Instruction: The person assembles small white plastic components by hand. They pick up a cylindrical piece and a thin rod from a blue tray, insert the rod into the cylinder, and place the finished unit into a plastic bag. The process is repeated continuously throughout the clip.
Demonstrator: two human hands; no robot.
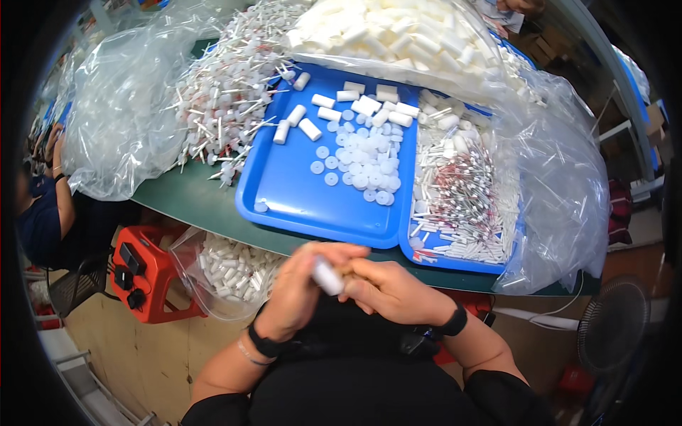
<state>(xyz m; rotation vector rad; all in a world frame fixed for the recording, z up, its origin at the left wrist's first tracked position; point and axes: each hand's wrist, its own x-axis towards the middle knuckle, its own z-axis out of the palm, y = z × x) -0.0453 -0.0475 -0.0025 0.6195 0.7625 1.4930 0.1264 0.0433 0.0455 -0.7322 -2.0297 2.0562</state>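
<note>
In front of my body, just off the table's near edge, my two hands meet at a white plastic cylinder (327, 276), somewhat blurred. My left hand (295, 287) holds it at the palm side, with fingers curving over the top. My right hand (389, 290) is closed in a pinch at the cylinder's right side; whatever its fingertips grip is hidden. Beyond them lies a blue tray (277, 206) bearing loose white cylinders (310, 128) and a heap of translucent round discs (366, 160). A second blue tray (455, 264) to the right holds many thin white and metallic pins (465, 184).
Assembled stemmed pieces (220, 99) pile up at the left of the green table (186, 195). A large bag of white cylinders (398, 32) stands at the back. Clear plastic bags (121, 113) lie at both sides. Below are a red stool (145, 284), another parts bag (238, 273) and a fan (614, 319).
</note>
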